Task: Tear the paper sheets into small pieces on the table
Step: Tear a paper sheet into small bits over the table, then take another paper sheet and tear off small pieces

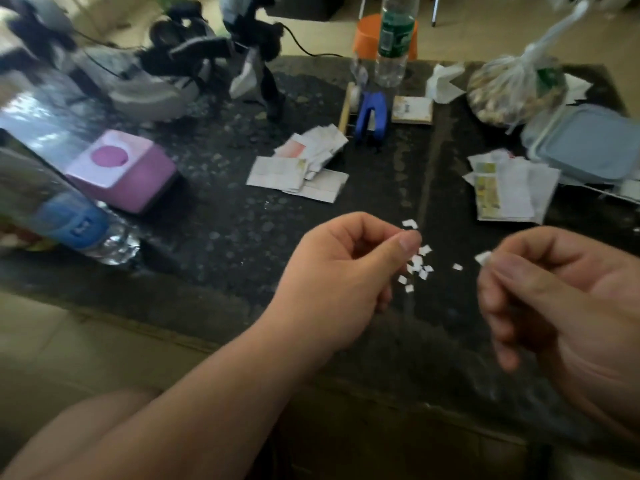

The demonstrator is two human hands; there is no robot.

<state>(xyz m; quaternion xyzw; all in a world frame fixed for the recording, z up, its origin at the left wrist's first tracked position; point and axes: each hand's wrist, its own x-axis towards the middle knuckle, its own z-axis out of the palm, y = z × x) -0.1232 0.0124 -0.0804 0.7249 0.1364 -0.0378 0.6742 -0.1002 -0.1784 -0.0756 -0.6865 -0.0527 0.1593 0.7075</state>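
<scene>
Two hands pinch paper scraps above a dark speckled table (207, 237).
Left hand (339, 271) and right hand (554, 299) are curled, thumb to forefinger, each holding a tiny scrap. Torn pieces (419, 268) lie between the fingertips, paper sheets (301, 168) beyond them. The table edge runs under the wrists, with pale floor (69, 341) left.

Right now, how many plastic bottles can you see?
2: the green-label bottle stands at the far side; the blue-label bottle lies on its side at the left. Clutter may hide others.
</scene>
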